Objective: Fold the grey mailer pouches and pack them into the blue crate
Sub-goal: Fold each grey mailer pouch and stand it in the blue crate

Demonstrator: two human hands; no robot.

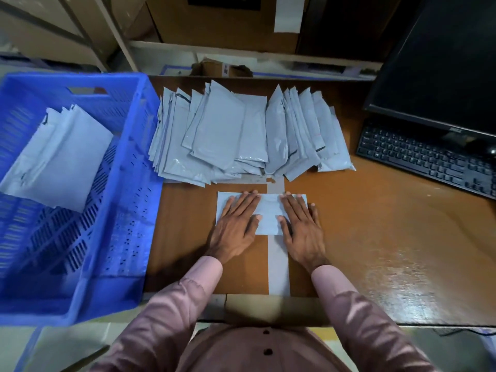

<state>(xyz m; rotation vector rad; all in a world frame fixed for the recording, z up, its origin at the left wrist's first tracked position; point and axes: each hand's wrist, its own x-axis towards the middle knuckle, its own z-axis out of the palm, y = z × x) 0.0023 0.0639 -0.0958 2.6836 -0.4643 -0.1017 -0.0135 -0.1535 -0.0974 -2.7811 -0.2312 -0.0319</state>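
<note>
A folded grey mailer pouch (269,213) lies flat on the brown table in front of me. My left hand (236,224) presses its left half with straight fingers, and my right hand (302,226) presses its right half the same way. Beyond it a fanned pile of several unfolded grey pouches (241,135) covers the middle of the table. The blue crate (128,200) stands at the left, tilted toward me, with a few grey pouches (61,159) lying inside against its far wall.
A black keyboard (429,157) and a dark monitor (442,63) occupy the right rear of the table. A grey tape strip (277,264) runs toward the table's front edge. Cardboard boxes (222,22) sit on shelving behind.
</note>
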